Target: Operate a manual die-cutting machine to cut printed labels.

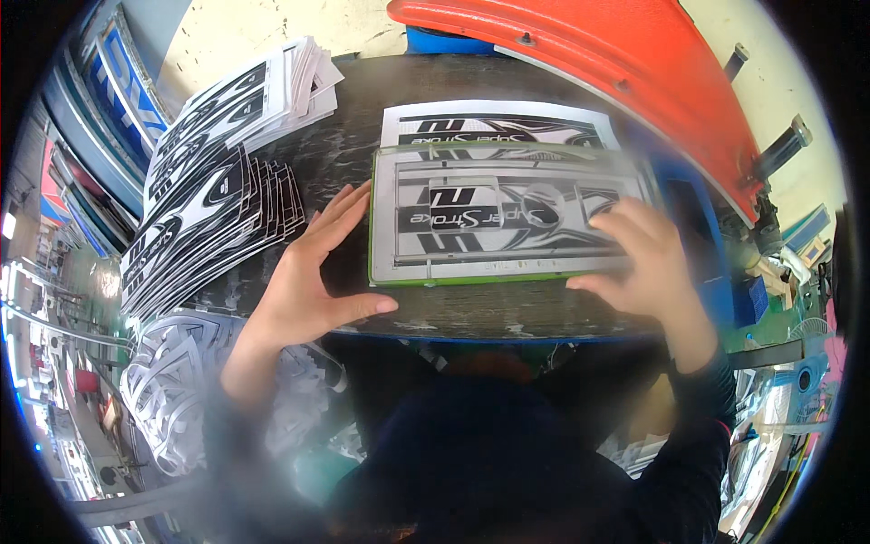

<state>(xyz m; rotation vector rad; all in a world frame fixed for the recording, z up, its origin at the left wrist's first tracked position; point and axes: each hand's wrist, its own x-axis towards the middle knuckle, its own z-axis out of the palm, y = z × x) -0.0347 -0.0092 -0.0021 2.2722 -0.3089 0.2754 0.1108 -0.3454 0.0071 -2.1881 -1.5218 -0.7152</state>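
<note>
A clear, thick plate with green edges lies flat on the dark table. Shapes like a circle and a rectangle stand out in it, and a black-and-white printed pattern shows through. Beyond its far edge, part of a printed sheet sticks out. My left hand is at the plate's left side, fingers stretched along that edge and thumb spread toward the near left corner. Over the plate's right part hovers or rests my right hand, slightly blurred. Its fingers are bent, with the thumb apart near the front edge; contact is unclear.
Left of the plate lie a fanned stack of cut black-and-white graphics and a pile of printed sheets. White cut-out scraps heap below the table's left edge. A large red curved panel borders the far right, beside a blue surface.
</note>
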